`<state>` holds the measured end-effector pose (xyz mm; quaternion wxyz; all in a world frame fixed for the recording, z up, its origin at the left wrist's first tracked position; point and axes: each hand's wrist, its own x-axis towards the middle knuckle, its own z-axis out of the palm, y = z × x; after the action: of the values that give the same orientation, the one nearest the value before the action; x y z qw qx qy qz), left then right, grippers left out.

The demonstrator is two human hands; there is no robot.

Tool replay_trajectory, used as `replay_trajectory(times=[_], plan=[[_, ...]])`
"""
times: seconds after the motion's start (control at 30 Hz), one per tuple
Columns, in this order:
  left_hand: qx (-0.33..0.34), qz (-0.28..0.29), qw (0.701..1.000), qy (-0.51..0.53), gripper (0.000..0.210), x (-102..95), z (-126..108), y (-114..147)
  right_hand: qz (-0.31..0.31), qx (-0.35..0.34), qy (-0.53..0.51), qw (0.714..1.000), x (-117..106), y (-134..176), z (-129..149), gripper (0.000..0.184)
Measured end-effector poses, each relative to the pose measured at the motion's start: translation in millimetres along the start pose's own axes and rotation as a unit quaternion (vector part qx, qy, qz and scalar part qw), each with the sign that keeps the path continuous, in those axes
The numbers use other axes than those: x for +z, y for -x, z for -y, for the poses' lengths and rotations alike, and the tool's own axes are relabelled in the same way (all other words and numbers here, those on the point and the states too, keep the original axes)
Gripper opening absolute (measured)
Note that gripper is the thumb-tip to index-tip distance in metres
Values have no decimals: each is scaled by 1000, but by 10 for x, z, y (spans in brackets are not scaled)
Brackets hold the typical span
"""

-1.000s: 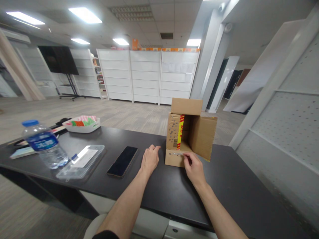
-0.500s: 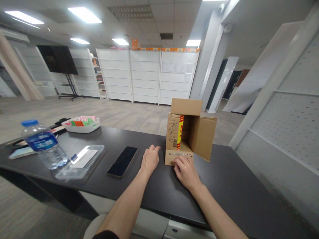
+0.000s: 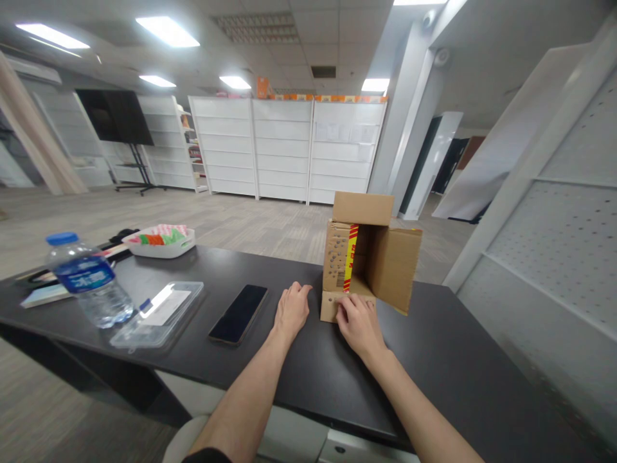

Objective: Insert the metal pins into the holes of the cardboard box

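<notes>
A carpeted room stretches back to 3 tall white slatted cabinets [image 3: 284, 148] and a large black flat screen [image 3: 114, 117] on a stand. In the head view, a long matte-black desk [image 3: 463, 366] runs across the foreground. On it, right of the middle, sits the open brown cardboard box [image 3: 336, 260], mouth towards the person. Its plain upper flap [image 3: 363, 208] stands up, its plain right flap [image 3: 396, 273] swings out, and its lower front flap [image 3: 329, 308] faces the person.

The right hand [image 3: 357, 319], fingers bent, touches the lower front flap; the left hand [image 3: 293, 307] rests on the desk just beside the box. Both undersides are hidden, so I cannot tell whether either grip is closed on something small.

By my judgement, opening the box is done and the handling at the lower front flap is unfinished: 0 of these 3 flaps are shut. The slim black phone [image 3: 240, 315] and clear flat plastic case [image 3: 161, 315] lie untouched farther left.
</notes>
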<state>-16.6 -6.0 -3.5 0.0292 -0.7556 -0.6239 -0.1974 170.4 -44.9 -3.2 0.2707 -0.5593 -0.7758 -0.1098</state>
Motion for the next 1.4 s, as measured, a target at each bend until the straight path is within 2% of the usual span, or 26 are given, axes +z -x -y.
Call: replay_trajectory(times=[0.17,0.5,0.9,1.4], plan=[[-1,-3,1000,1,41,11,8,1,-1,34,-1,999,10,-71,13,14],[-3,1,1000,2,42,-10,0,6,-32,24,-24,999,37,-153,63,13],[1,-2,1000,1,41,-13,-10,0,-17,70,-8,997,56,-235,99,8],[4,1,1000,7,42,-4,-5,3,7,75,2,997,-6,-308,155,12]])
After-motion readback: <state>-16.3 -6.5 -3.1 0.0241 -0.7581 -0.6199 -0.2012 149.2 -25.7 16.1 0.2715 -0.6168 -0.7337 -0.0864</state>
